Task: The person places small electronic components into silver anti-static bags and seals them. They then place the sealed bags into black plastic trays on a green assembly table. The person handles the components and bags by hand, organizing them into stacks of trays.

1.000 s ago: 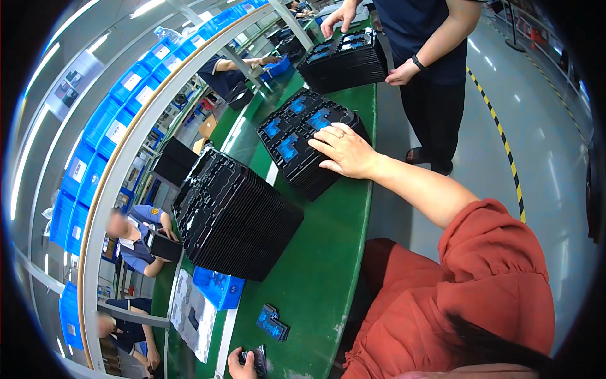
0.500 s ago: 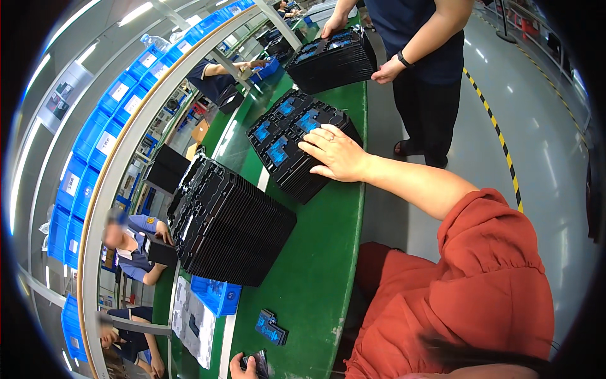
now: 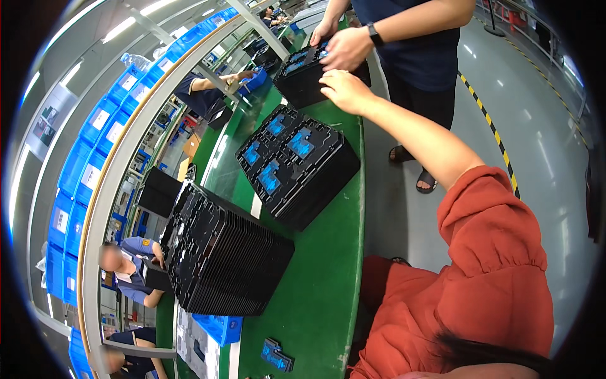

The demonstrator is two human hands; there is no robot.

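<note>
My right hand (image 3: 346, 91) reaches over the far stack of black trays (image 3: 303, 88), its fingers stretched and apart beside a co-worker's hand. I make out nothing in it. That co-worker's two hands (image 3: 344, 47) rest on top of the same stack, partly hiding its blue pieces. Below my forearm, nearer me, stands another stack of black trays (image 3: 322, 177), with several blue circuit-board-like pieces (image 3: 300, 144) in its top tray. My left hand is out of view. Low on the green bench lie small blue-and-black pieces (image 3: 276, 355).
A tall stack of black trays (image 3: 237, 259) stands on the green bench (image 3: 315, 290), a blue bin (image 3: 221, 327) beside it. Blue bins (image 3: 79, 170) line a shelf on the left. Across the bench, people work. A co-worker (image 3: 410, 63) stands at the bench's edge.
My right hand has left the nearer stack and moved to the far stack. A co-worker's hand has shifted from that stack's side onto its top. My left hand, holding something dark, has left view.
</note>
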